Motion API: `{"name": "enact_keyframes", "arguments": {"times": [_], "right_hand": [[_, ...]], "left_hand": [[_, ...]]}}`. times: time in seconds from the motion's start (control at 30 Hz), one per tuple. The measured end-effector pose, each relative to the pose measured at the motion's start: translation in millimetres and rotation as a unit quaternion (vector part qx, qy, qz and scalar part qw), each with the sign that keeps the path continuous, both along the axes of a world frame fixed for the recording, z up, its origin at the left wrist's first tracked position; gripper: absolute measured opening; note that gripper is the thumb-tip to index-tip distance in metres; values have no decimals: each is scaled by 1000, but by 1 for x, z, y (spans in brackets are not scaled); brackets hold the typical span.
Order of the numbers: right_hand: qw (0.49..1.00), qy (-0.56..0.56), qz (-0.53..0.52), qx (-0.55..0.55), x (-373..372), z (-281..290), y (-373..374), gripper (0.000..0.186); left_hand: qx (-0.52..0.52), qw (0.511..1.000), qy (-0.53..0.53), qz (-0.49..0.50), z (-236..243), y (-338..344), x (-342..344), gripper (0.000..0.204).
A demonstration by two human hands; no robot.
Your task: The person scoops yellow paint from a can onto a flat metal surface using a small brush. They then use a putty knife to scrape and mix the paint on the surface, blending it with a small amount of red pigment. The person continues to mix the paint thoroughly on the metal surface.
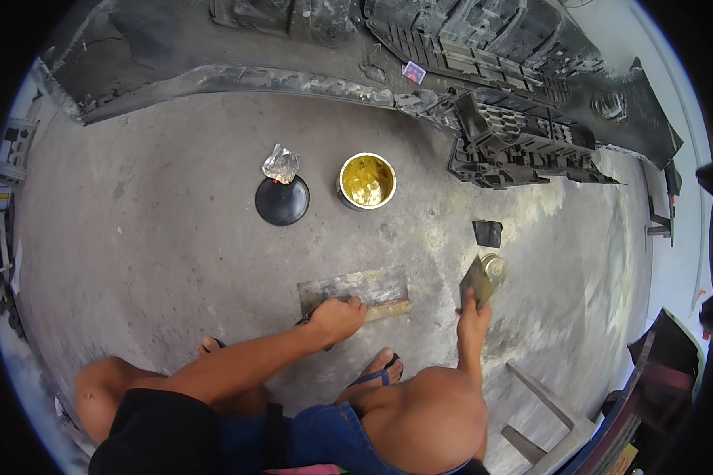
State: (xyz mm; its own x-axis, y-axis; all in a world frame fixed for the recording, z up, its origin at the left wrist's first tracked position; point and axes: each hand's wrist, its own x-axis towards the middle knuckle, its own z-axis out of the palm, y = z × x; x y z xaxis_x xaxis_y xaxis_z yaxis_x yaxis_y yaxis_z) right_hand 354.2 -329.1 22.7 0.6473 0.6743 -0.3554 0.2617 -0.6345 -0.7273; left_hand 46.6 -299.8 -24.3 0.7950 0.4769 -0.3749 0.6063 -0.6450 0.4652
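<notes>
My left hand (337,321) is closed on a flat metal plate (348,285) with a wooden strip along its near edge, lying low over or on the concrete floor (174,253). My right hand (474,321) holds a flat scraper blade (474,277), which partly covers a small round pale-gold tin (493,271); whether they touch I cannot tell. An open tub (367,180) with shiny yellow inside stands farther back. Left of it lie a round black lid (282,204) and crumpled foil (281,164). A small black piece (487,233) lies beyond the tin.
Large dark plastic vehicle parts (293,47) span the back, with a slatted black piece (523,150) at back right. A low grey stool (554,419) is by my right knee. Assorted items (8,222) line the left edge; a dark panel (657,356) stands at right.
</notes>
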Motion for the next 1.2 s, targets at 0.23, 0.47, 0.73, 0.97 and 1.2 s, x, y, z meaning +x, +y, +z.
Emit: {"name": "enact_keyframes", "arguments": {"times": [0.23,0.47,0.73,0.97,1.2], "right_hand": [[992,74,-99,40,-25,1,-59,36],[940,224,-193,173,-39,56,-29,39],[971,-49,89,216,-69,25,-4,23],[981,71,-120,133,-40,14,-1,33],[975,161,-50,143,-57,18,-14,35]], "left_hand": [[-8,999,-7,31,57,24,9,31],[-282,923,-53,256,96,120,-16,44],[-290,901,-130,294,57,68,7,48],[-289,890,-119,333,49,64,-1,49],[-266,899,-125,326,42,82,-19,47]]}}
